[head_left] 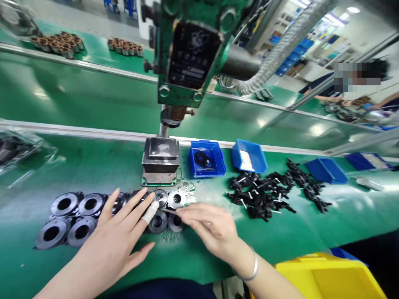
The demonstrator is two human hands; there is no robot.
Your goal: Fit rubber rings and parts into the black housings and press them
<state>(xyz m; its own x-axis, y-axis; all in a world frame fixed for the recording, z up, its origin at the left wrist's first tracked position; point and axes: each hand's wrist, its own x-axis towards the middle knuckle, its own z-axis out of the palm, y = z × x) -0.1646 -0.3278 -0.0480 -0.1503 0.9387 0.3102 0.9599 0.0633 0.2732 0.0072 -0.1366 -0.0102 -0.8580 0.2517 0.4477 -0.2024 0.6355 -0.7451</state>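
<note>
Two rows of round metal motor end covers (64, 204) with central holes lie on the green bench. My left hand (120, 232) is spread over the middle of the rows, hiding several covers. One of its fingers has a white wrap. My right hand (213, 226) pinches a thin metal rod-like tool (170, 211), whose tip points left at the covers near the wrapped fingertip. The tool's exact kind is unclear. A brighter silver cover (176, 199) sits just above the tool, at the right end of the back row.
Behind the covers stands a green press (193, 50) over a metal block (162, 155). Blue bins (207, 160) line the back. Black parts with white pins (258, 193) are heaped to the right. A yellow bin (327, 276) is at front right. Another person works beyond the partition.
</note>
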